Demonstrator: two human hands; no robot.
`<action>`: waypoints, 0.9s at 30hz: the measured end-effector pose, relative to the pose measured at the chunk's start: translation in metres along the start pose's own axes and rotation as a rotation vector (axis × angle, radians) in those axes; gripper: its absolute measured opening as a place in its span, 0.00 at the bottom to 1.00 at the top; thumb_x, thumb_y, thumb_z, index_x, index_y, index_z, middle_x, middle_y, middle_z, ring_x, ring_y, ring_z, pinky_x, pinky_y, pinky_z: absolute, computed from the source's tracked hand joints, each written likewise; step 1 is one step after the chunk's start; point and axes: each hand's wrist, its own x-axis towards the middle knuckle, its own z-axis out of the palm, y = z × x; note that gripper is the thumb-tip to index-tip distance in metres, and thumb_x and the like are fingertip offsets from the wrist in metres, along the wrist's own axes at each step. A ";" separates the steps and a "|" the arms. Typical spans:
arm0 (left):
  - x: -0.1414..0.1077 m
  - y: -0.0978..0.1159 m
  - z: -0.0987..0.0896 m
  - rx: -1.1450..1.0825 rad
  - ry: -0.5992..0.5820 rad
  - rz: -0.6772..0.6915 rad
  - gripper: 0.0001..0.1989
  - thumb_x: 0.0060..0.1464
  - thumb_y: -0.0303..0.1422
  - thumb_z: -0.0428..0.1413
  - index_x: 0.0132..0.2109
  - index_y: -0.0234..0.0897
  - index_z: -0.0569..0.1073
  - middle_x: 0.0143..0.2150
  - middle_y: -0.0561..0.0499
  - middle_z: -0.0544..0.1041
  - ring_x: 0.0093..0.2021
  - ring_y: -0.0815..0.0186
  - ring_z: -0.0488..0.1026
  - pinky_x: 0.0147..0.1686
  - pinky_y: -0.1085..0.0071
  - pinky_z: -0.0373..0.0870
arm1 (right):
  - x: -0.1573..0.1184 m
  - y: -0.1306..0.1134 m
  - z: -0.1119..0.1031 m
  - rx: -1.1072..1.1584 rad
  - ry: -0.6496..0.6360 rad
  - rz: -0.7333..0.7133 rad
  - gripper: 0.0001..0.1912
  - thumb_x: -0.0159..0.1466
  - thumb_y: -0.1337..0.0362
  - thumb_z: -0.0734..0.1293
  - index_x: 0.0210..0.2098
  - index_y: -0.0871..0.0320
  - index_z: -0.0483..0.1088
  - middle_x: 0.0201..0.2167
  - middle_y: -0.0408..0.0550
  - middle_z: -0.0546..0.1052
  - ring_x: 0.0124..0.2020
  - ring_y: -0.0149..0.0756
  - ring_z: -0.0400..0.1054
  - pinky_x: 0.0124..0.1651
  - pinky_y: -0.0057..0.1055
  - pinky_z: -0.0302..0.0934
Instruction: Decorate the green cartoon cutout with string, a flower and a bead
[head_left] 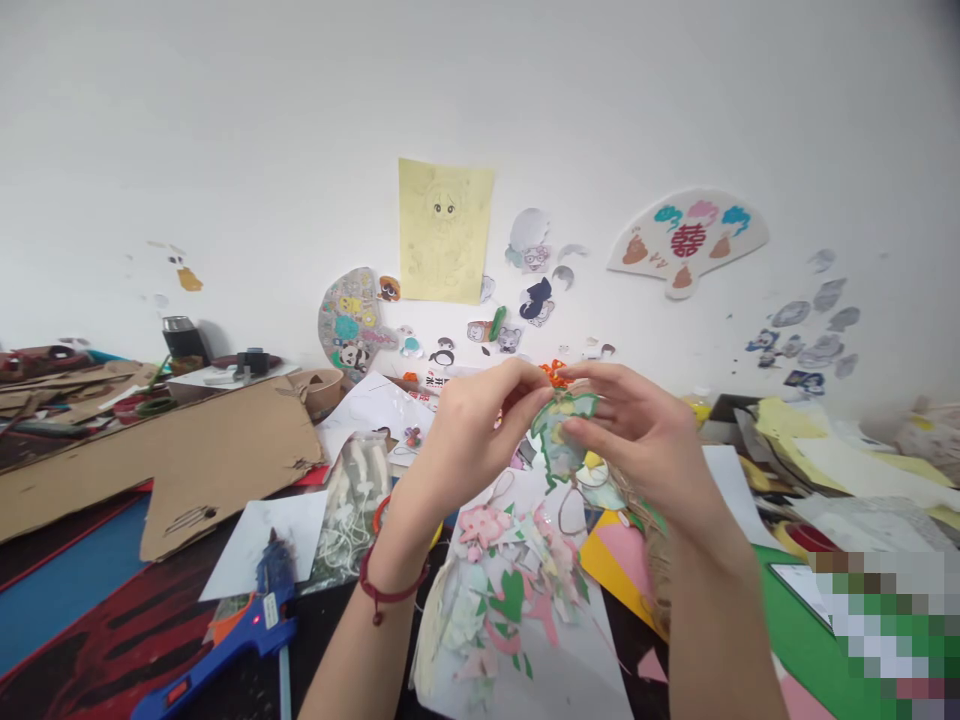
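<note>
Above the middle of the table, both hands hold a green-edged paper cutout (pixel 564 437) with pale, yellowish patches and an orange piece (pixel 555 372) at its top. My left hand (pixel 491 410) is closed, its thumb and index finger pinching the upper left edge. From the other side, my right hand (pixel 637 415) grips the cutout, with the thumb across its front and the fingers behind. Below them lies a white sheet (pixel 555 660) covered with pink, white and green paper scraps, among them a green heart (pixel 508 597).
A blue hot glue gun (pixel 259 625) with a red light lies at the left near a clear bag of white cord (pixel 352 500). A large cardboard piece (pixel 225 450) covers the left side. Yellow papers (pixel 810 440) and a green sheet (pixel 817 630) lie right. Cutouts hang on the wall behind.
</note>
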 end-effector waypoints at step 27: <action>0.004 0.004 -0.010 -0.019 -0.117 0.152 0.08 0.63 0.32 0.56 0.49 0.39 0.72 0.47 0.47 0.77 0.48 0.64 0.73 0.48 0.66 0.71 | 0.001 0.002 0.007 -0.384 0.225 -0.676 0.18 0.60 0.80 0.64 0.36 0.50 0.76 0.32 0.42 0.81 0.34 0.38 0.77 0.37 0.38 0.73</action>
